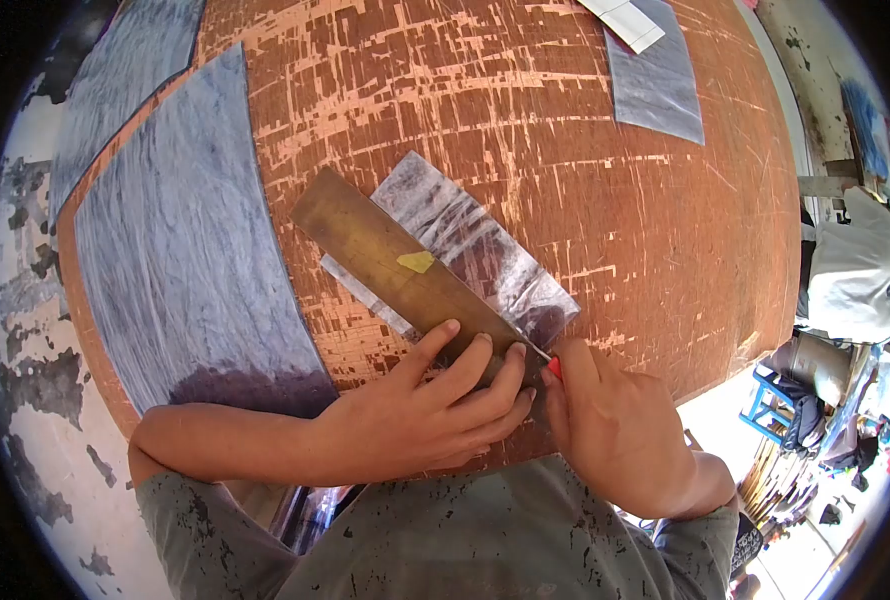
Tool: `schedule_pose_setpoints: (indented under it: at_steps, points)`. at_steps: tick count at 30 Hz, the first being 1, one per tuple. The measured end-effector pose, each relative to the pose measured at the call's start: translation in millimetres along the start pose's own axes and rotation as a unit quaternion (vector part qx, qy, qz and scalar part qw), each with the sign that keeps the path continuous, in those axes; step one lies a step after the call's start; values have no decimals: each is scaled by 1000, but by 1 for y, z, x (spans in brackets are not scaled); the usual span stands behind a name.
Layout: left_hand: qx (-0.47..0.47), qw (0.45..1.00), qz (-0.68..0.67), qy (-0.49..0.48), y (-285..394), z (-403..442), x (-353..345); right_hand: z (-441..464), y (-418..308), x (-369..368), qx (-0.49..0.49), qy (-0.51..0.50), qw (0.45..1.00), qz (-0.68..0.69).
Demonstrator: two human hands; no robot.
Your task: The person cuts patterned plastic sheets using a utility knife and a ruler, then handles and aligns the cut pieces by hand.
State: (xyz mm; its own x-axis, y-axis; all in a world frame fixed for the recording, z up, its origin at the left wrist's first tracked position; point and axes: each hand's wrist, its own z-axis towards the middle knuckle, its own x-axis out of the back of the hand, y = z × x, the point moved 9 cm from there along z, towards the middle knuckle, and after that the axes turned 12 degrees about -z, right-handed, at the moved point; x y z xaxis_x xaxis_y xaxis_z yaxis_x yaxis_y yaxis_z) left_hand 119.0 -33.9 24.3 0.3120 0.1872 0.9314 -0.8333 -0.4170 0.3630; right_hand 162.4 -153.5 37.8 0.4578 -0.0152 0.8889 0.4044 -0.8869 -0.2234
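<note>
1. Far L: wall (20, 390), pale paint flaking off in dark patches, runs beside the worktop (365, 110), which is orange-brown, scored all over w/ lighter scratches
2. L side of worktop: two streaky grey sheets, the upper sheet (130, 75) partly out of frame, the lower sheet (190, 230) bigger in view, near end dark purplish, L forearm across it
3. Mid: brass-coloured flat bar (365, 240) lying at a slant, upper L to lower R, yellow scrap (415, 262) on its face
4. Under bar: shiny clear-grey piece (505, 250), wide part showing on far side; narrow strip (365, 295) shows along near side, can't tell if joined beneath
5. L hand (430, 410): fingers spread apart, tips down on lower part of bar, pressing rather than gripping
6. R of that: red-handled tool (555, 367), thin metal end slanting up-L to bar's edge, by near corner of shiny piece; exact tip contact unclear
7. R hand (615, 420): fingers curled tight round tool, most of handle hidden, just beside L fingertips
8. Upper R: small grey sheet (660, 95) on worktop, white strip (627, 22) over it
9. Far R, beyond worktop: blue stool (765, 405), pale cloth (853, 265)
</note>
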Motion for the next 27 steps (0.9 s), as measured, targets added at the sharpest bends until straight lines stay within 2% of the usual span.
schedule_pose_setpoints:
  at_steps: [9,12,15,20,27]
  points:
    - [19,999,-39,2,-2,2,2,2,0,0,-17,-44,999,-4]
    - [24,998,-59,2,-4,2,3,1,0,1,-15,-84,995,-44]
    - [26,997,-70,-1,-5,2,3,-6,2,-1,17,-86,995,-55]
    - [27,997,-74,-1,-5,2,1,-23,13,-5,-16,-131,990,-51]
    - [23,998,-66,-7,-5,1,1,-31,19,-8,-15,-104,993,-48]
